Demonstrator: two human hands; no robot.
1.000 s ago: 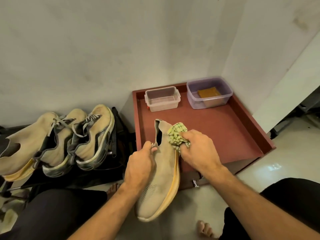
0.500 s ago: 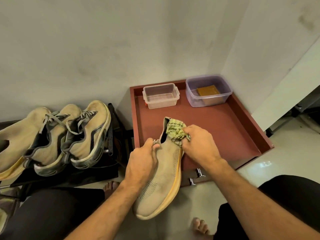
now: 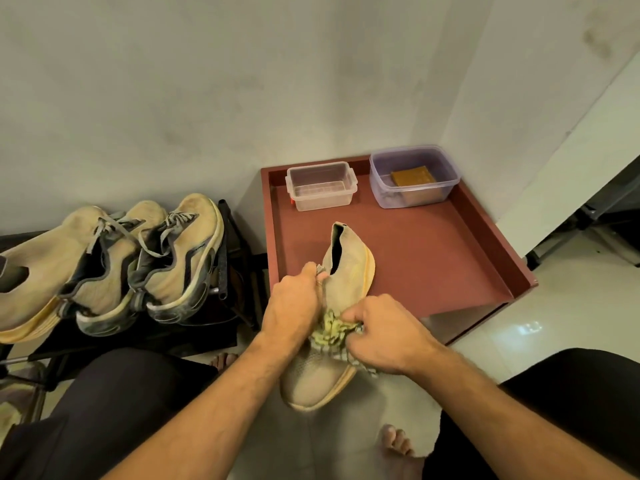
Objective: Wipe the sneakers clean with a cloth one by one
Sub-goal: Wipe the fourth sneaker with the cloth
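Note:
A beige knit slip-on sneaker (image 3: 346,271) with an orange sole is held in the air over the front edge of a red tray, toe toward me. My left hand (image 3: 294,306) grips it at the collar on its left side. My right hand (image 3: 384,334) holds a bunched yellow-green checked cloth (image 3: 330,332) pressed onto the middle of the sneaker's upper. Three more beige sneakers stand on a black rack at the left: a laced one (image 3: 183,258), a second laced one (image 3: 114,265) and a slip-on (image 3: 34,271).
The red tray (image 3: 433,271) stands in the room's corner, holding a clear plastic box (image 3: 321,185) and a purple-tinted tub (image 3: 414,174) with a brown block inside. My dark-trousered knees fill the lower corners. Bare toes (image 3: 394,441) show on the pale floor.
My right hand has drawn the cloth from the sneaker's heel collar down toward its middle. The sneaker and my left hand stayed roughly in place.

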